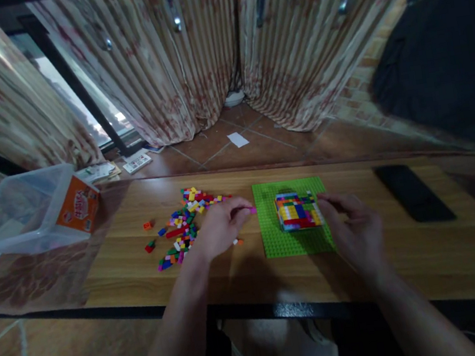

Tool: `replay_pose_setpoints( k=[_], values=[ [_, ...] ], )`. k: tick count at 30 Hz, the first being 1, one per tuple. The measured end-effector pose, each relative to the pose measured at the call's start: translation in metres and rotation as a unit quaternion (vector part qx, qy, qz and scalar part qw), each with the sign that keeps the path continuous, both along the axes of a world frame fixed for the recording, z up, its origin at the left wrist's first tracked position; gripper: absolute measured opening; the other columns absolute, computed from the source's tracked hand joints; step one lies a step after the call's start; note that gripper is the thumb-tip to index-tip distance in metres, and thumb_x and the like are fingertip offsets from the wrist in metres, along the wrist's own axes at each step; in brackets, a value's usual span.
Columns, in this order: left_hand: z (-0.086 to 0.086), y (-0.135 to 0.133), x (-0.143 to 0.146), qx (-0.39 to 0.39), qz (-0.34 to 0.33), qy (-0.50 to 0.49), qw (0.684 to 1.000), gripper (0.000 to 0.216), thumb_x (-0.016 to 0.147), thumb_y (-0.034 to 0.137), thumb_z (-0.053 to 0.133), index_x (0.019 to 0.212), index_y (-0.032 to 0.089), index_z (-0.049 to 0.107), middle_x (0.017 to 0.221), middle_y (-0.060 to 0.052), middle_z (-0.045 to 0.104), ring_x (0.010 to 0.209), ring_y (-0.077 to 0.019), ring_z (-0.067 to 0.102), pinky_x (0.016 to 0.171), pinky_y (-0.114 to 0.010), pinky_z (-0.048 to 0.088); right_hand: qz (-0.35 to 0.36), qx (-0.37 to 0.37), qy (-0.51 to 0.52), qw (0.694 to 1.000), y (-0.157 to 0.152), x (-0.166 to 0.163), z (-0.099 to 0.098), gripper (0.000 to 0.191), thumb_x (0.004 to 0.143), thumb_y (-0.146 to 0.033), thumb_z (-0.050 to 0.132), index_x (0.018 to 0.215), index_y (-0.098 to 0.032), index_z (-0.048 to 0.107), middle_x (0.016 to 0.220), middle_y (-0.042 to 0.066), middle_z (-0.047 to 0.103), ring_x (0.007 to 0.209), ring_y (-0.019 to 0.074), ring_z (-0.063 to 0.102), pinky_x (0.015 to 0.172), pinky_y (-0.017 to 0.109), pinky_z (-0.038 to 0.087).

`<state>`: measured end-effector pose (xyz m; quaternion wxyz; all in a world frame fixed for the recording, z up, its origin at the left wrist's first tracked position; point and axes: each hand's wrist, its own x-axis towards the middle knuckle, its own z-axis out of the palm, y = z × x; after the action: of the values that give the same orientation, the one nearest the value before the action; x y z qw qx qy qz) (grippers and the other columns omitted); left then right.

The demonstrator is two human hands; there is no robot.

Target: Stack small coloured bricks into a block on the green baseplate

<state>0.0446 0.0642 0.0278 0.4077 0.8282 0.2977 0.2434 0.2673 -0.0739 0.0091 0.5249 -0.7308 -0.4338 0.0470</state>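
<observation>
A small magenta building brick [252, 209] sticks out from the pinched fingertips of my left hand [220, 228], just left of the green baseplate [274, 244]. On that plate stands a block-shaped build of many-coloured bricks [298, 211]. At its right side is my right hand [357, 234], thumb and forefinger drawn together by the build's edge. Whether a brick sits between those fingers is too small to make out. Loose bricks in mixed colours [185, 218] lie in a spread heap behind and left of my left hand.
A black phone-like slab [413, 193] lies on the wooden table [253, 285] at right. Beyond the left end stands a clear plastic bin [22, 204] with an orange label. An orange brick [147, 225] and a red brick [149, 247] lie apart from the heap. Curtains [149, 66] hang behind.
</observation>
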Motion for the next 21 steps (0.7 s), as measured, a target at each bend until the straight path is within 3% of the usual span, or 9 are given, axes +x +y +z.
replay_pose_setpoints(
  k=[4,7,12,16,21],
  values=[
    [-0.012,-0.021,0.027,-0.091,-0.045,-0.081,0.992,0.017,0.095,0.024,0.057,0.096,0.018,0.073,0.087,-0.004,0.074,0.08,-0.0151,0.067,0.076,-0.028,0.051,0.162,0.005,-0.034,0.986,-0.008,-0.021,0.005,0.022,0.094,-0.037,0.063,0.109,-0.026,0.075,0.108,0.006,0.077,0.098,0.0214,0.072,0.089,0.039,0.056],
    [-0.019,-0.031,0.037,-0.183,-0.078,-0.13,0.971,0.014,0.094,0.022,0.059,0.099,0.017,0.071,0.086,-0.004,0.072,0.079,-0.014,0.067,0.076,-0.028,0.053,0.228,-0.014,-0.037,0.973,-0.012,-0.028,0.005,0.019,0.095,-0.033,0.062,0.11,-0.028,0.074,0.107,0.004,0.078,0.1,0.0209,0.072,0.09,0.039,0.056],
    [-0.021,-0.034,0.043,-0.309,-0.097,-0.203,0.924,0.02,0.087,0.028,0.071,0.102,0.017,0.066,0.087,-0.003,0.07,0.075,-0.0121,0.065,0.073,-0.026,0.053,0.254,-0.009,0.005,0.967,-0.014,-0.029,0.005,0.015,0.095,-0.034,0.064,0.103,-0.029,0.076,0.099,0.003,0.079,0.091,0.0197,0.072,0.084,0.037,0.058],
    [-0.02,-0.034,0.044,-0.353,-0.089,-0.233,0.902,0.03,0.082,0.032,0.077,0.105,0.016,0.065,0.088,-0.003,0.071,0.073,-0.0114,0.063,0.073,-0.026,0.051,0.237,-0.005,0.056,0.97,-0.013,-0.03,0.007,0.019,0.091,-0.037,0.07,0.108,-0.028,0.075,0.094,0.001,0.077,0.084,0.0177,0.071,0.08,0.034,0.058],
    [-0.021,-0.036,0.044,-0.387,-0.083,-0.236,0.888,0.038,0.078,0.037,0.082,0.106,0.016,0.066,0.088,-0.004,0.071,0.072,-0.012,0.064,0.074,-0.027,0.05,0.263,-0.023,0.013,0.965,-0.013,-0.027,0.012,0.023,0.092,-0.039,0.07,0.113,-0.029,0.074,0.099,0.003,0.074,0.088,0.0179,0.068,0.081,0.034,0.056]
  ],
)
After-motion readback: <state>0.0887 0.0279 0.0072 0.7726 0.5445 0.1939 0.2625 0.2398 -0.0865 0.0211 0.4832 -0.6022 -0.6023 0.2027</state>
